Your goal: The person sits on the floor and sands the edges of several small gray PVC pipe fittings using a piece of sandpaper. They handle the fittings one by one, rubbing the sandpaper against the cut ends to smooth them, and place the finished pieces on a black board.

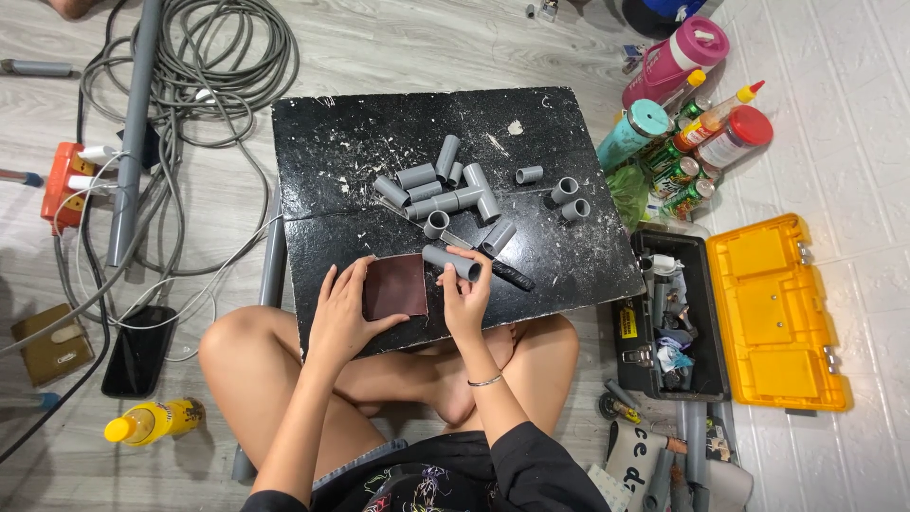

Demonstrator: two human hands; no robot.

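A short grey pipe piece [449, 261] lies across the fingers of my right hand [464, 296], held just above the black board [559, 261]. My left hand [339, 313] rests flat on the left edge of a dark reddish-brown sheet of sandpaper [398, 284] that lies on the board's near edge, right beside the pipe. Farther back on the board sit several cut grey pipe pieces [422, 180] and a grey tee fitting [469, 194]. A black-handled tool [512, 276] lies just right of my right hand.
An open black toolbox [675, 318] with a yellow lid [775, 313] stands on the right. Bottles and cans [697, 133] crowd the upper right. Coiled grey cable [204, 57], an orange power strip [64, 185], a phone [139, 349] and a yellow bottle [152, 421] lie on the left.
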